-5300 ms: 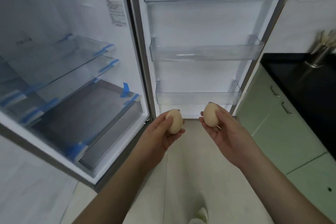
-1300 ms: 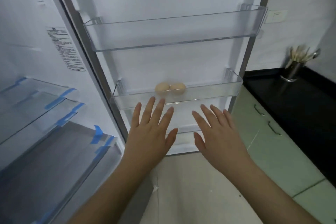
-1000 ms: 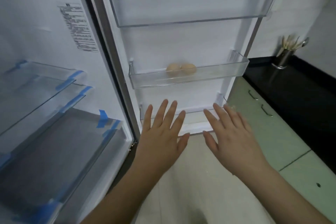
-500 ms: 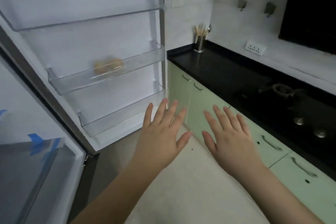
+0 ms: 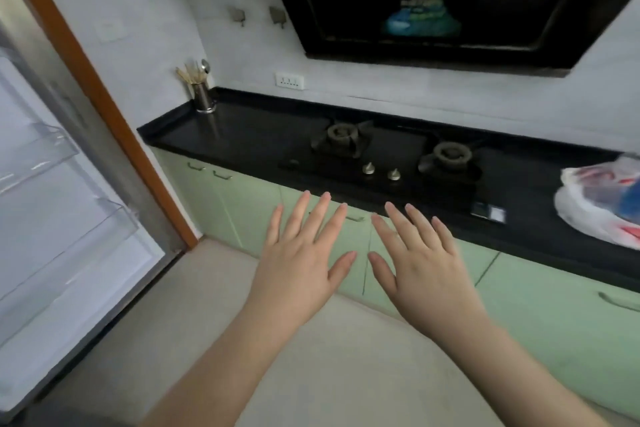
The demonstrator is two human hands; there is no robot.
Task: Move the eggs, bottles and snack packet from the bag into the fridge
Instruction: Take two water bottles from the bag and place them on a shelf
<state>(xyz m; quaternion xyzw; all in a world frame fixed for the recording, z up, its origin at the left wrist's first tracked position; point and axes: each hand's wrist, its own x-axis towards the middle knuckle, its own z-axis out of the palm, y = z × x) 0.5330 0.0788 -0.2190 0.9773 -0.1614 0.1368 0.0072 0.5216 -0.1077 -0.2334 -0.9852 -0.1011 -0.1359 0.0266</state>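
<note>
A white plastic bag [image 5: 599,204] with red and blue contents lies on the black counter [image 5: 242,135] at the far right, partly cut off by the frame edge. My left hand [image 5: 304,253] and my right hand [image 5: 419,253] hover side by side in front of the green cabinets, palms down, fingers straight and spread, both empty. The open fridge door [image 5: 65,204] with its clear door bins stands at the left. No eggs are in view.
A gas hob [image 5: 391,156] with two burners is set into the counter, under a black range hood [image 5: 450,0]. A metal utensil holder [image 5: 202,97] stands at the counter's left end. Green cabinet doors [image 5: 554,315] run below. Beige floor lies underfoot.
The eggs I held went into the middle door bin and my hands came away empty. The view has since swung right from the fridge door to the counter, bringing the bag into sight.
</note>
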